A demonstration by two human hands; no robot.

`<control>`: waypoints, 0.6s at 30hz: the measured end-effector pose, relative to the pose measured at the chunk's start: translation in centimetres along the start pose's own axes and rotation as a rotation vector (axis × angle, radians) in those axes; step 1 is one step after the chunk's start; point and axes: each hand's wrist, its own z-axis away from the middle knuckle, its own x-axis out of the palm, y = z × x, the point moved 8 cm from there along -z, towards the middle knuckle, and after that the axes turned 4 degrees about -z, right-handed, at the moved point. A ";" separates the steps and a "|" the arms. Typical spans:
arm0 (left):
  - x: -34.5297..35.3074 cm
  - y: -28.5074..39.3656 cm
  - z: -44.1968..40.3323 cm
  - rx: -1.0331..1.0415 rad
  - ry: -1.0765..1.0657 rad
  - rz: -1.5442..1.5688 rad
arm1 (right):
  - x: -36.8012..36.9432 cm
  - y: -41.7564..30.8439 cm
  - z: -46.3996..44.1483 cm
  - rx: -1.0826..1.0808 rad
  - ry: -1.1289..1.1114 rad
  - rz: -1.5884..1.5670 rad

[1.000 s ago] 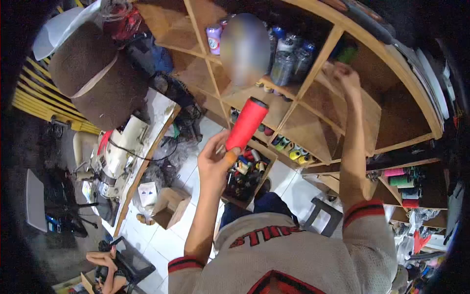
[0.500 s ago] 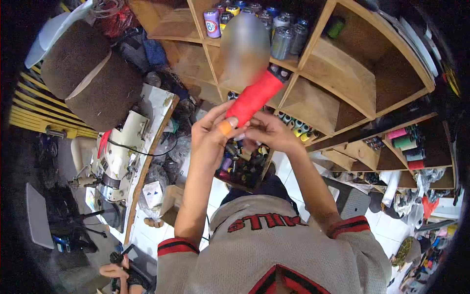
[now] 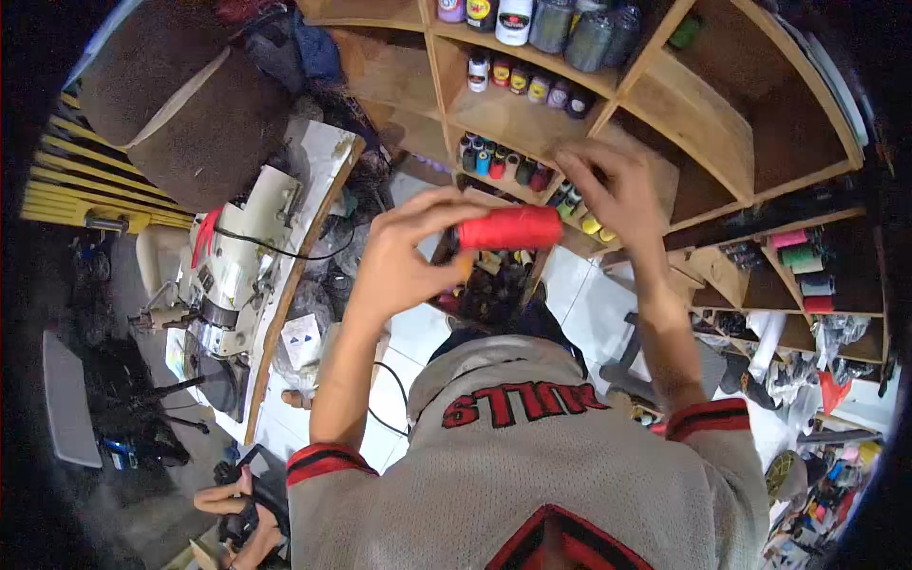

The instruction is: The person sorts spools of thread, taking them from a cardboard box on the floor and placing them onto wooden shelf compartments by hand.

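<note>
Some room separates the red spool [image 3: 511, 229], gripped by the left hand [image 3: 404, 255], from the right hand [image 3: 622, 198], its grip unclear.

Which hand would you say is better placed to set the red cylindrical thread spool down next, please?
Probably the left hand: its grip holds the red cylindrical thread spool by one end, while the right hand is raised apart from it.

One head-worn view, forward and down — shirt [image 3: 532, 456] close below, shelving [image 3: 513, 116] farther off
</note>
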 end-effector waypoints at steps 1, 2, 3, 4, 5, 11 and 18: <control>-0.3 -0.3 0.4 -0.034 0.048 0.206 | 0.9 1.8 -1.1 0.028 -0.067 0.038; -0.6 -0.7 0.8 -0.069 0.098 0.412 | 1.9 3.2 -1.2 0.053 -0.134 0.076; -0.8 -1.2 1.0 -0.104 0.151 0.615 | 3.5 4.1 -0.2 0.024 -0.212 0.098; -1.3 -1.8 1.1 -0.115 0.236 0.754 | 5.3 4.9 0.8 -0.013 -0.292 0.123; -2.1 -2.6 1.2 -0.134 0.386 0.767 | 6.6 5.1 1.6 -0.056 -0.375 0.148; -0.2 -2.8 1.9 -0.148 0.189 -0.073 | 3.6 -2.8 -0.8 -0.151 -0.313 0.162; -2.7 -4.8 2.7 -0.216 0.497 0.558 | 6.7 -0.9 1.4 -0.301 -0.497 0.203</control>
